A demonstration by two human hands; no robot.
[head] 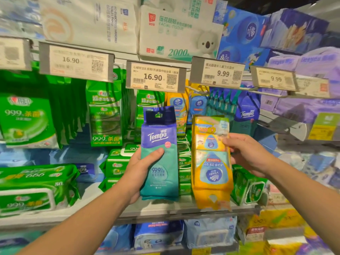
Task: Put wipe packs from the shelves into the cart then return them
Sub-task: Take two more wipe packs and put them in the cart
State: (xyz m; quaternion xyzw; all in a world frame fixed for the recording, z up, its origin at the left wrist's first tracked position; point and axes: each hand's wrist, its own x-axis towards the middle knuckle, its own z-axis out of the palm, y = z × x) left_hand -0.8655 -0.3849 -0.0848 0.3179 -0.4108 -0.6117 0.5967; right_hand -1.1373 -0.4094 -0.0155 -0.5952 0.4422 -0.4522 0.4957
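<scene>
My left hand (142,168) grips a blue and teal Tempo wipe pack (159,155) upright, thumb across its front. My right hand (247,155) holds a yellow Vinda wipe pack (211,162) upside down, its hang tab pointing down. Both packs are raised side by side in front of the shelf (165,208), just below the hanging hooks. The cart is out of view.
Green wipe packs (104,116) hang on pegs at left and lie on the shelf. Yellow and teal packs hang behind the price tags (154,77). Tissue boxes (176,32) fill the top shelf; blue packs (209,234) sit on the lower shelf.
</scene>
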